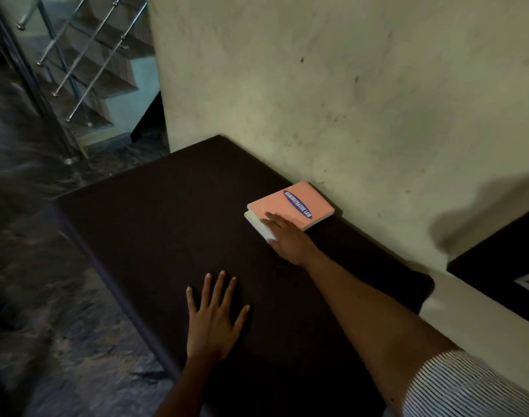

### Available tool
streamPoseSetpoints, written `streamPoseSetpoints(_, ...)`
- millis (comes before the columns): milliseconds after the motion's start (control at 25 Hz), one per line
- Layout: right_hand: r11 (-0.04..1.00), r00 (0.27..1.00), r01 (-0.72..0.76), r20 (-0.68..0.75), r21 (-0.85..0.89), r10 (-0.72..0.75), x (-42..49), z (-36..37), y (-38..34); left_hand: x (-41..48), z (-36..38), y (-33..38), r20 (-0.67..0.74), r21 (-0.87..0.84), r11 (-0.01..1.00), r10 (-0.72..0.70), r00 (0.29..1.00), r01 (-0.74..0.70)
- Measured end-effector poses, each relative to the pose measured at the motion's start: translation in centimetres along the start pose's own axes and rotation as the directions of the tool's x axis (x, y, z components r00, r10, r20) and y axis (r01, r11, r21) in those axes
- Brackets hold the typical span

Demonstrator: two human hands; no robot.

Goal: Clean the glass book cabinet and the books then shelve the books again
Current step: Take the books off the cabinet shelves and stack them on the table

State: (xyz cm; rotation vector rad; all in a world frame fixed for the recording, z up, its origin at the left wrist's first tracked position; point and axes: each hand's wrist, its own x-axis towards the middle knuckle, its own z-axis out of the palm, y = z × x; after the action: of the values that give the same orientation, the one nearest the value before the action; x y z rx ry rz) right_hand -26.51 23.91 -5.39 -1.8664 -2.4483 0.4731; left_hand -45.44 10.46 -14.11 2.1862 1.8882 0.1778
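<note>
A salmon-pink book [299, 203] with a blue oval title label lies flat on a dark brown tabletop [173, 224], close to the wall. Under it lies a second book, of which only the pale page edges [258, 225] show. My right hand [287, 236] reaches across the table and lies on the near corner of the pink book, its thumb down against the page edges of the stack. My left hand [213, 317] rests flat on the tabletop nearer to me, fingers spread and holding nothing. The glass cabinet is out of view.
A stained cream wall [332, 100] runs along the table's far side. A staircase with a metal railing [76, 64] rises at the upper left over a dark patterned floor [37, 296]. A dark piece of furniture [504, 260] stands at the right edge.
</note>
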Motion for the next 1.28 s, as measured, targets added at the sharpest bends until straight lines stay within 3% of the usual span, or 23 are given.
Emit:
streamPoseSetpoints(80,0.972,0.995,-0.036,-0.085,0.231,0.057,-3.0,-1.3,-1.5,0.2,-1.2,0.2,-0.043,-0.149,0.989,-0.026,0.999,0.020)
streamPoseSetpoints(200,0.860,0.980,-0.071,-0.127,0.506,0.155,-9.3,-3.8,-1.8,1.3,-4.4,2.8,-0.065,-0.624,0.780,-0.115,0.991,0.050)
streamPoseSetpoints(400,0.784,0.873,-0.016,-0.373,0.620,0.313,-21.8,-12.8,4.1,1.6,-12.6,15.0,-0.409,-0.762,0.509,0.103,0.907,-0.401)
streamPoseSetpoints(520,0.797,0.733,0.029,-0.555,0.603,0.394,-30.1,-19.3,9.0,1.4,-17.0,24.9,-0.533,-0.707,0.366,0.286,0.796,-0.605)
streamPoseSetpoints(680,0.808,0.506,0.098,-0.728,0.581,0.462,-40.7,-27.5,15.1,0.7,-22.4,38.5,-0.654,-0.572,0.215,0.462,0.599,-0.791)
streamPoseSetpoints(920,0.904,0.145,0.127,-0.909,0.408,0.390,-54.3,-40.1,23.6,-4.4,-30.0,58.7,-0.797,-0.244,0.071,0.553,0.242,-0.967)
streamPoseSetpoints(1040,0.936,0.059,0.109,-0.942,0.335,0.330,-58.0,-45.8,25.9,-6.3,-33.1,65.8,-0.866,-0.099,0.063,0.486,0.117,-0.993)
streamPoseSetpoints(1160,0.972,-0.049,0.050,-0.971,0.230,0.233,-60.7,-51.1,28.0,-6.9,-37.2,71.7,-0.891,0.108,0.134,0.454,-0.036,-0.985)
streamPoseSetpoints(1280,0.989,-0.191,-0.037,-0.972,0.145,0.135,-62.5,-55.6,29.5,-6.4,-41.1,75.7,-0.858,0.216,0.204,0.507,-0.086,-0.955)
